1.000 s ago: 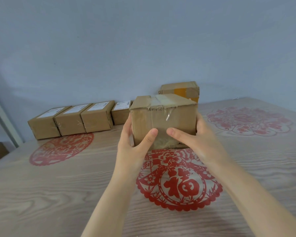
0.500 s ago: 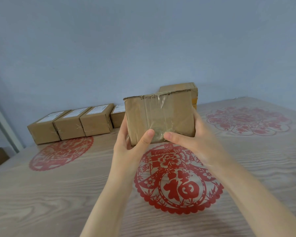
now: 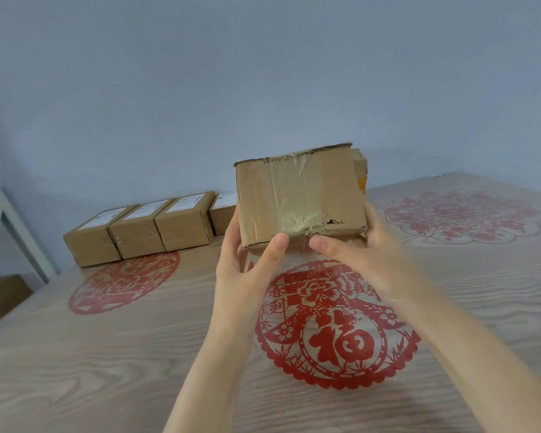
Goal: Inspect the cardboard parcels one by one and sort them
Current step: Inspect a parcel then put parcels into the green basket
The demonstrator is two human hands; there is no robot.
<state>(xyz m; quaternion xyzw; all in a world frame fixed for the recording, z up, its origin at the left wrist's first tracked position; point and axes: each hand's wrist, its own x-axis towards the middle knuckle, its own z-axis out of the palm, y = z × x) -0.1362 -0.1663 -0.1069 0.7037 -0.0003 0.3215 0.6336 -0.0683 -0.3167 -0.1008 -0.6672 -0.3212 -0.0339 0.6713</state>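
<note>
A worn cardboard parcel [image 3: 297, 195] with clear tape and a torn spot near its lower right edge is held up in the air above the table, its broad face tilted toward me. My left hand [image 3: 247, 264] grips its left side and lower edge, thumb on the front. My right hand [image 3: 366, 257] holds the right side, thumb along the bottom edge. Behind it, mostly hidden, sits another parcel with an orange patch [image 3: 360, 173]. A row of several small labelled parcels [image 3: 144, 228] lines the back left by the wall.
The wooden table [image 3: 75, 354] carries red paper-cut decorations: one [image 3: 334, 326] under my hands, one [image 3: 122, 282] at the left, a paler one [image 3: 463, 215] at the right. A white frame [image 3: 10, 220] stands off the table's left edge. A blue-grey wall is behind.
The parcel has been lifted and tipped back toward me, so its taped face now shows in full, torn spot visible. Both hands stayed on its sides and rose with it.
</note>
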